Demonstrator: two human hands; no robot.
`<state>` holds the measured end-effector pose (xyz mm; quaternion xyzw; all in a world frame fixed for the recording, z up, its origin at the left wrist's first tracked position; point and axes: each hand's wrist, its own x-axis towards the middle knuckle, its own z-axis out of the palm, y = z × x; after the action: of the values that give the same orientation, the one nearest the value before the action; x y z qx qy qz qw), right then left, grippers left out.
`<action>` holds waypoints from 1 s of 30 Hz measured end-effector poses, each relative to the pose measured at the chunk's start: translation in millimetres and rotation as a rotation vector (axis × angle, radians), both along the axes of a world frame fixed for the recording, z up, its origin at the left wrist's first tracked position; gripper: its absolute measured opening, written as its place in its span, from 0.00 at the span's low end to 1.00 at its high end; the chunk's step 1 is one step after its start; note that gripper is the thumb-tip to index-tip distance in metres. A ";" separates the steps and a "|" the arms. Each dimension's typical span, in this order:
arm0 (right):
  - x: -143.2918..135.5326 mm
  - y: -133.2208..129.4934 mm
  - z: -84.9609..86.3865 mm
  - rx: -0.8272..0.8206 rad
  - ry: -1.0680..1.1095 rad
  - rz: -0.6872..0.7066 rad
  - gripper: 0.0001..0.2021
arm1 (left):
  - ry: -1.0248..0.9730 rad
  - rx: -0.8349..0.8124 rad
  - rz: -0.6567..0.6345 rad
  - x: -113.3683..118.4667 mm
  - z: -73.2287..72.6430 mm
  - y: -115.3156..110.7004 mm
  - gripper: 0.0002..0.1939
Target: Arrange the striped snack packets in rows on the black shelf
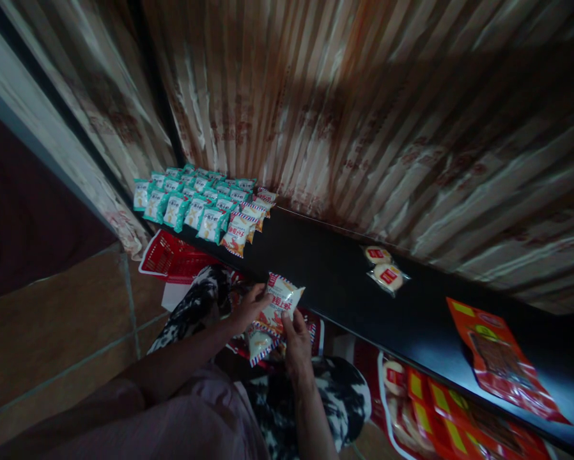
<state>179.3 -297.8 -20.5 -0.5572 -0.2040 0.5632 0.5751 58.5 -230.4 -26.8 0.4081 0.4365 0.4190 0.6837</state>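
Two bare hands, left (251,308) and right (296,340), grip a white-and-orange plastic snack bag (281,305) by its sides, fingers partly curled around it.

The left hand (251,308) and the right hand (296,338) hold a white and red snack bag (280,303). Beyond the left hand, green bags (191,201) stand in rows.

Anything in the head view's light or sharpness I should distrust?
Head view: dim overall, with shadow across the pleated beige curtain at upper right; pale glare on the long black shelf at its right end; edges look stretched; fine print on the held white-and-orange plastic packet is soft.
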 end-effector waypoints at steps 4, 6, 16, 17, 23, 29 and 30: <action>-0.6 3.1 3.2 -0.003 0.040 0.031 0.29 | -0.112 -0.092 -0.004 4.5 15.3 7.5 0.26; -2.1 3.3 5.4 -0.005 0.047 0.076 0.29 | -0.140 -0.158 0.021 7.0 18.8 12.5 0.26; 14.1 29.9 7.9 -0.042 -0.003 -0.180 0.25 | -0.071 -0.149 0.019 10.4 20.5 9.2 0.26; 15.1 33.0 9.0 -0.042 0.012 -0.197 0.24 | -0.064 -0.140 0.022 10.2 20.6 8.6 0.26; 12.8 41.5 17.7 -0.007 0.086 -0.214 0.22 | -0.062 -0.122 0.033 10.1 22.9 8.0 0.23; 9.9 45.9 15.4 0.010 0.112 -0.270 0.20 | -0.096 -0.140 0.068 14.4 25.3 6.2 0.22; 9.9 46.2 14.1 0.009 0.098 -0.260 0.20 | -0.096 -0.144 0.082 15.1 25.5 6.1 0.21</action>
<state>189.2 -251.5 -6.5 -0.5482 -0.1043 0.5093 0.6551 73.6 -224.3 -1.3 0.3192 0.4484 0.4331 0.7138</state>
